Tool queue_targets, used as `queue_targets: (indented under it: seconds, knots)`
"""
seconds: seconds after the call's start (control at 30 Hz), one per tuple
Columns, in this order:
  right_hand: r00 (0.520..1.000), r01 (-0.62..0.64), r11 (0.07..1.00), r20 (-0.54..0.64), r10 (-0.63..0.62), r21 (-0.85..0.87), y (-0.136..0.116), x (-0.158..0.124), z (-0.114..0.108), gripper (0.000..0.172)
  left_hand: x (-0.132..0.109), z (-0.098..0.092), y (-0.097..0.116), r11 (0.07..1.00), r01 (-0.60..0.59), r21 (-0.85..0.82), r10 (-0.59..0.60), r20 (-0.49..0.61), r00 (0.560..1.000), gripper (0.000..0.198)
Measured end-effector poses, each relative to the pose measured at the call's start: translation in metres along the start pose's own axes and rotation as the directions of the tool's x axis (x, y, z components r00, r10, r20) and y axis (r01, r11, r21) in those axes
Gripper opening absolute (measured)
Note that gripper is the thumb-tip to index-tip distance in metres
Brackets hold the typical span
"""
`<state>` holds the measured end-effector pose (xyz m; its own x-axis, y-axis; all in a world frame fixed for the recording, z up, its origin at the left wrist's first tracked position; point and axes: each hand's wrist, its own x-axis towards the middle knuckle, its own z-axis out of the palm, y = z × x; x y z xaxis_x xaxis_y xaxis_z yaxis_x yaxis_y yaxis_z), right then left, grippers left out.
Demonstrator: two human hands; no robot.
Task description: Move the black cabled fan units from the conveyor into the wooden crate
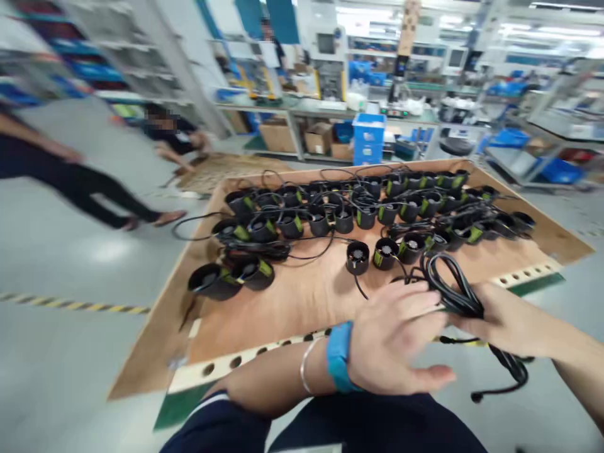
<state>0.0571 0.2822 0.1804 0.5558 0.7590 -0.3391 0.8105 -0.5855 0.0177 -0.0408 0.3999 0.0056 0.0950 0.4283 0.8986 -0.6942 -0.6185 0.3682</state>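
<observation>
Coiled black cable [453,286] is gripped in my right hand [503,318], with its loops standing up above the fingers and its plug ends dangling below. My left hand [399,336], slightly blurred, is close beside the coil with fingers outstretched and nothing in it. A blue watch [340,355] is on that wrist. Just beyond my hands, a black cylindrical fan unit [357,258] stands upright on the wooden board [302,302], a short cable trailing from it. Another fan unit [385,253] with a yellow-green label stands to its right.
Several rows of similar fan units [318,220] with tangled cables fill the board's far part. Holed pale strips [236,363] line its near edge. One person [177,141] crouches at far left; another person's legs [94,189] are nearer. Blue crates [369,138] stand behind.
</observation>
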Motion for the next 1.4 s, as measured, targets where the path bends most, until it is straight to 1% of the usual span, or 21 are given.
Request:
queue_targets:
  seconds: [0.1, 0.17, 0.27, 0.33, 0.4, 0.43, 0.47, 0.5, 0.53, 0.6, 0.67, 0.77, 0.87, 0.93, 1.03, 1.1, 1.17, 1.23, 1.27, 1.33, 1.4]
  knots:
    - [0.972, 0.180, 0.984, 0.148, -0.180, 0.015, 0.021, 0.018, -0.011, 0.015, 0.018, 0.047, 0.009, 0.885, -0.050, 0.462, -0.045, 0.192, 0.980, 0.033]
    - [0.944, 0.241, 0.969, 0.218, -0.248, 0.059, 0.033, 0.027, -0.019, 0.021, 0.030, 0.066, -0.004, 0.825, -0.075, 0.560, -0.161, 0.361, 0.919, 0.023]
    - [0.873, 0.277, 0.942, 0.361, -0.328, 0.188, 0.052, 0.034, -0.030, 0.031, 0.038, 0.075, -0.022, 0.826, -0.066, 0.560, -0.265, 0.489, 0.831, 0.018]
    - [0.842, 0.220, 0.934, 0.430, -0.327, 0.280, 0.066, 0.037, -0.037, 0.038, 0.036, 0.075, -0.024, 0.829, -0.043, 0.558, -0.252, 0.440, 0.862, 0.013]
    - [0.843, 0.106, 0.931, 0.465, -0.271, 0.350, 0.076, 0.041, -0.044, 0.038, 0.028, 0.074, -0.016, 0.825, 0.072, 0.560, -0.227, 0.211, 0.951, 0.012]
    - [0.852, 0.056, 0.923, 0.464, -0.243, 0.380, 0.079, 0.042, -0.047, 0.038, 0.023, 0.075, -0.010, 0.831, 0.189, 0.523, -0.242, 0.035, 0.970, 0.015]
    - [0.868, 0.019, 0.910, 0.445, -0.221, 0.415, 0.080, 0.044, -0.049, 0.039, 0.018, 0.077, -0.003, 0.846, 0.322, 0.425, -0.293, -0.135, 0.947, 0.021]
    - [0.891, -0.005, 0.889, 0.405, -0.203, 0.458, 0.079, 0.046, -0.049, 0.040, 0.014, 0.081, 0.003, 0.854, 0.446, 0.266, -0.386, -0.250, 0.888, 0.029]
    - [0.918, -0.025, 0.860, 0.352, -0.181, 0.509, 0.076, 0.048, -0.048, 0.042, 0.011, 0.086, 0.008, 0.839, 0.541, 0.066, -0.505, -0.278, 0.817, 0.035]
    - [0.959, -0.074, 0.789, 0.260, -0.111, 0.610, 0.065, 0.053, -0.040, 0.051, 0.009, 0.102, 0.014, 0.697, 0.637, -0.330, -0.694, -0.087, 0.715, 0.046]
    - [0.985, -0.071, 0.750, 0.166, -0.053, 0.658, 0.052, 0.057, -0.028, 0.056, 0.013, 0.119, 0.015, 0.468, 0.648, -0.601, -0.721, 0.165, 0.673, 0.053]
    - [0.985, 0.119, 0.821, 0.039, -0.169, 0.559, 0.042, 0.060, -0.019, 0.050, 0.022, 0.128, 0.013, 0.224, 0.626, -0.746, -0.712, 0.313, 0.628, 0.045]
    - [0.900, 0.428, 0.877, -0.020, -0.435, 0.219, 0.049, 0.052, -0.031, 0.039, 0.026, 0.102, 0.010, 0.205, 0.713, -0.671, -0.733, 0.377, 0.566, 0.032]
    - [0.800, 0.571, 0.815, -0.155, -0.579, -0.096, 0.057, 0.046, -0.041, 0.045, 0.029, 0.073, 0.007, 0.157, 0.803, -0.575, -0.707, 0.502, 0.498, 0.029]
    - [0.517, 0.587, 0.615, -0.340, -0.785, -0.526, 0.061, 0.051, -0.043, 0.074, 0.036, 0.035, -0.001, 0.067, 0.916, -0.396, -0.577, 0.734, 0.359, 0.036]
    - [0.372, 0.623, 0.418, -0.220, -0.902, -0.661, 0.056, 0.067, -0.037, 0.061, 0.042, 0.020, -0.006, 0.105, 0.950, -0.294, -0.463, 0.831, 0.308, 0.040]
    - [0.283, 0.715, 0.244, -0.049, -0.958, -0.656, 0.047, 0.087, -0.033, 0.045, 0.044, 0.012, -0.008, 0.117, 0.947, -0.298, -0.379, 0.868, 0.320, 0.046]
    - [0.255, 0.729, 0.185, 0.011, -0.967, -0.659, 0.038, 0.108, -0.038, 0.036, 0.039, 0.002, -0.006, 0.071, 0.921, -0.384, -0.373, 0.846, 0.381, 0.058]
    - [0.277, 0.689, 0.193, 0.008, -0.961, -0.699, 0.035, 0.118, -0.045, 0.032, 0.034, -0.005, -0.005, 0.069, 0.898, -0.436, -0.423, 0.802, 0.422, 0.063]
    - [0.364, 0.540, 0.222, -0.012, -0.931, -0.812, 0.028, 0.138, -0.061, 0.028, 0.027, -0.027, -0.007, 0.184, 0.858, -0.480, -0.610, 0.629, 0.482, 0.061]
    - [0.453, 0.401, 0.225, -0.022, -0.891, -0.888, 0.021, 0.159, -0.077, 0.028, 0.024, -0.055, -0.019, 0.374, 0.842, -0.390, -0.778, 0.362, 0.513, 0.047]
